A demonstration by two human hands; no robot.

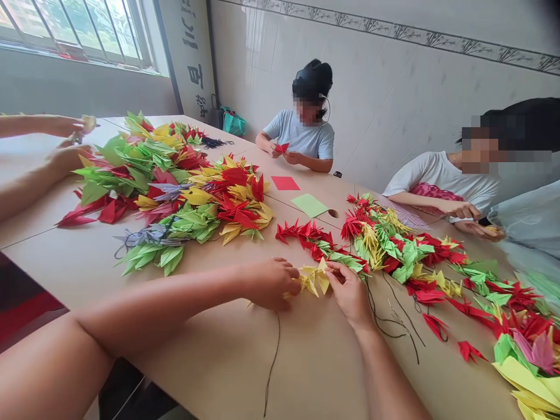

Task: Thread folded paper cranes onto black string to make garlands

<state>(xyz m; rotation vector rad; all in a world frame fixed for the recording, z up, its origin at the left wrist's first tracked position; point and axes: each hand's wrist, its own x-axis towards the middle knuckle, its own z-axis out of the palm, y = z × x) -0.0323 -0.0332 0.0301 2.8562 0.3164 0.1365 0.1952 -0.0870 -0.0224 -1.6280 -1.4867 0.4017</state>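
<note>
My left hand (271,284) and my right hand (347,293) meet over a small bunch of yellow origami cranes (312,279), with fingers of both hands closed on the paper. A dark thread (275,364) hangs from under my left hand across the table. To the right, a long strand of red, green and yellow paper cranes (406,256) lies close to my right hand, with loose thread ends (394,321) below it. A larger heap of threaded paper cranes (175,189) lies beyond my left hand.
A co-worker (301,134) across the long tan table (245,361) holds a red crane. Another person (441,186) sits at the right, and a third person's hands (65,140) reach in at the left. Square red paper (285,183) and green paper (309,205) lie ahead.
</note>
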